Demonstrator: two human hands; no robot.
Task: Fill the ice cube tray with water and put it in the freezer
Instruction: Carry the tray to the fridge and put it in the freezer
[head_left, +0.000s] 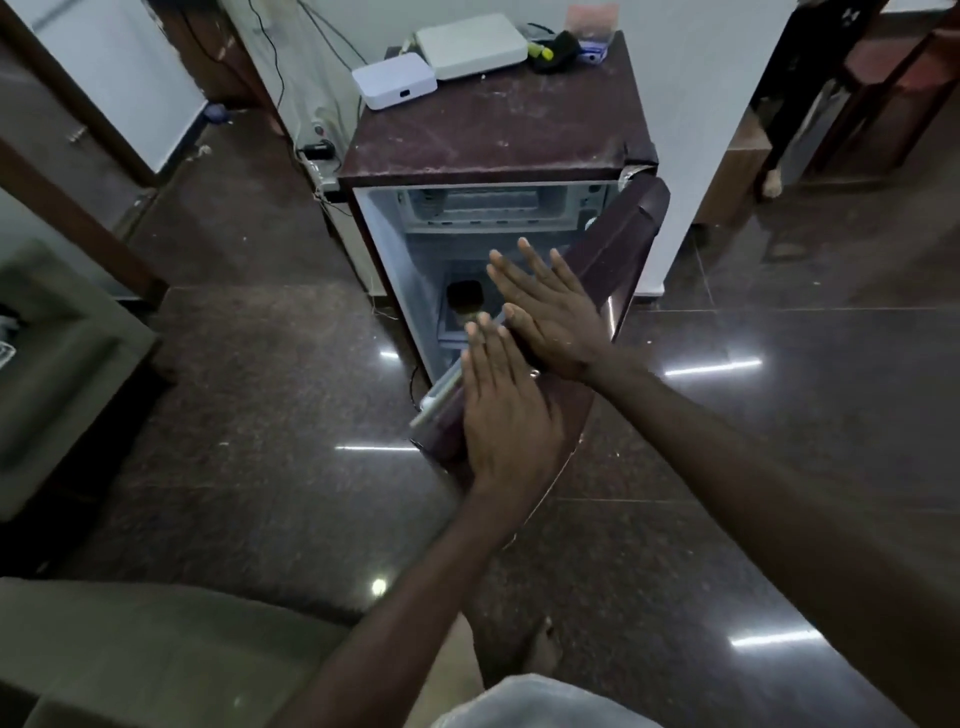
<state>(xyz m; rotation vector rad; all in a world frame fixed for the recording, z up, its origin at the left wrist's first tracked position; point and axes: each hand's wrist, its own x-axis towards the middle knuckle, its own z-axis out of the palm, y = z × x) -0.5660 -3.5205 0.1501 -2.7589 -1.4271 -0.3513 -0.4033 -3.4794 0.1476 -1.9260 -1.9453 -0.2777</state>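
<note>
While the fingers (485, 353) of the left hand (506, 410) lie straight and close together, holding nothing, they press flat on the outer face of the fridge door (613, 260). Just beyond them the right hand (545, 312) lies flat on the same door, its fingers straight, slightly spread and empty too. Past the fingers the door stands ajar; farther up sits the freezer compartment (483, 208), and whether the ice cube tray lies inside cannot be told. Beyond that, white boxes (395, 80) rest on the fridge top (493, 130).
</note>
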